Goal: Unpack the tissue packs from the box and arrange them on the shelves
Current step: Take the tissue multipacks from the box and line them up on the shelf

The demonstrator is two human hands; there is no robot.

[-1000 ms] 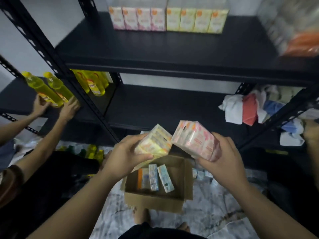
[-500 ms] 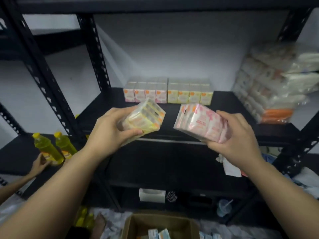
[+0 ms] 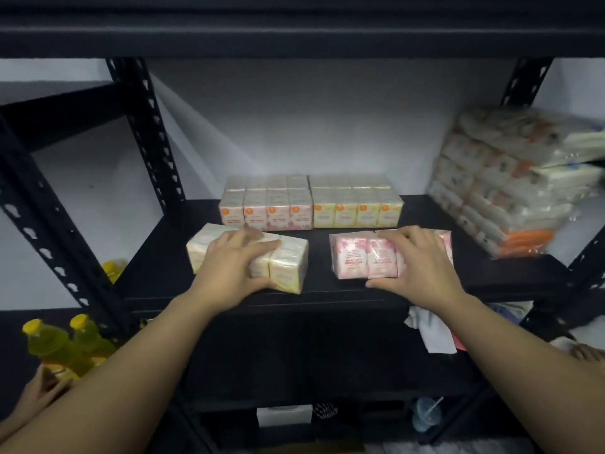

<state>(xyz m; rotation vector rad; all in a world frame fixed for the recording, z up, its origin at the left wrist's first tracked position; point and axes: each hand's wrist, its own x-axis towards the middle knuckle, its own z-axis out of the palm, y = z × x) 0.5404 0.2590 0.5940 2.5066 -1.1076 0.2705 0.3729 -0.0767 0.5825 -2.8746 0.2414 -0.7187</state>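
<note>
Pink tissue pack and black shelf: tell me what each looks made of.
Pink tissue pack: thin glossy plastic wrap, judging by the sheen and crinkled seam; the tissue inside is presumably paper. Black shelf: looks like matte painted metal, given the punched uprights; the board could be laminate.

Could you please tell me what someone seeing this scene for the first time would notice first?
Two hands at the front of the black shelf draw the eye: the left hand grips a yellow tissue pack, the right hand a pink tissue pack. Behind them, a neat row of pink and yellow packs stands near the wall. At far right leans a tall stack of wrapped bundles.
</note>
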